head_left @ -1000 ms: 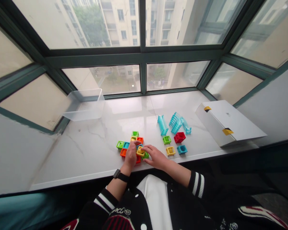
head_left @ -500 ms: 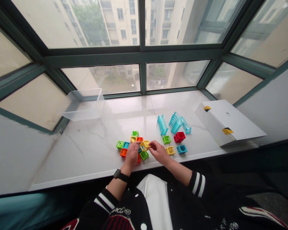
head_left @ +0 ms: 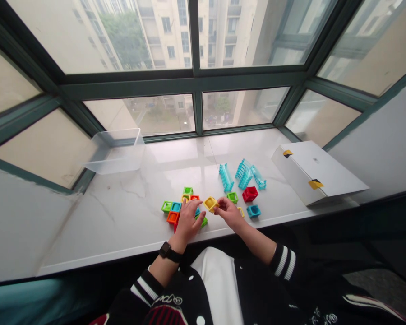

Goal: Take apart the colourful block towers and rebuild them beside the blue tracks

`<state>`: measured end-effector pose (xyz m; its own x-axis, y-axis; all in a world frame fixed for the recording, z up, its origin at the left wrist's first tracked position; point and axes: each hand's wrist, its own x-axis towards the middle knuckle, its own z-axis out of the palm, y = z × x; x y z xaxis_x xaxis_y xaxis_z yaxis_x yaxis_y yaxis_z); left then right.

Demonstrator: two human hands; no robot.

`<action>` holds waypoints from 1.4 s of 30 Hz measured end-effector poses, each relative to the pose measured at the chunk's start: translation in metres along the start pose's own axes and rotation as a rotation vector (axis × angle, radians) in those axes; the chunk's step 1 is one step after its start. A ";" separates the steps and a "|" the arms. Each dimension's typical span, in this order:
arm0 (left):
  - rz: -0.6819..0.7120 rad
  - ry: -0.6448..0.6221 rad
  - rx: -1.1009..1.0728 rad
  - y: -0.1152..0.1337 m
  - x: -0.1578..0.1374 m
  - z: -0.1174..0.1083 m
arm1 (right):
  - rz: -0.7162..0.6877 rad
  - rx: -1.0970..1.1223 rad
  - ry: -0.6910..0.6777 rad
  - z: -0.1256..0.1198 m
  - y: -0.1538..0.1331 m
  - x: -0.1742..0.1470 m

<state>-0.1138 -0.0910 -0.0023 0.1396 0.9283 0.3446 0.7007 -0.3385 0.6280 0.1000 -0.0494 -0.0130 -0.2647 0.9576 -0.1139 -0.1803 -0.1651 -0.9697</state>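
Note:
A yellow hollow block (head_left: 210, 203) is pinched between the fingertips of my right hand (head_left: 232, 214), raised above the sill. My left hand (head_left: 189, 220) has its fingers apart over a group of coloured blocks, index fingertip close to the yellow block. Whether it touches the group I cannot tell. In that group show an orange block (head_left: 173, 217), a blue block (head_left: 176, 207) and a green block (head_left: 167, 206); the hand hides others. Right of my right hand lie a red block (head_left: 250, 194), a blue block (head_left: 253, 211), a green block (head_left: 232, 197) and another yellow block, mostly covered.
Clear blue track pieces (head_left: 244, 174) lie behind the loose blocks. A translucent plastic bin (head_left: 118, 164) stands at the back left of the marble sill (head_left: 98, 234). On the right is a white box (head_left: 321, 171) with yellow-black tape. Windows enclose the back.
My right hand has drawn the yellow block slightly right, apart from my left hand. My left fingers have spread and let go of it. The view has shifted slightly.

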 end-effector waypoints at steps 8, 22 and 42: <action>-0.072 0.090 -0.233 0.023 0.003 0.003 | -0.051 -0.056 -0.100 0.005 -0.008 -0.007; 0.046 0.047 -0.218 0.033 0.005 -0.006 | -0.549 -0.660 -0.054 -0.010 -0.033 -0.018; -0.068 -0.041 -0.255 0.041 0.001 0.008 | -0.482 -0.629 -0.185 -0.041 -0.041 -0.025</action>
<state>-0.0792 -0.1031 0.0184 0.1301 0.9538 0.2708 0.5116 -0.2985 0.8057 0.1533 -0.0567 0.0206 -0.4559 0.8260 0.3315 0.2371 0.4717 -0.8493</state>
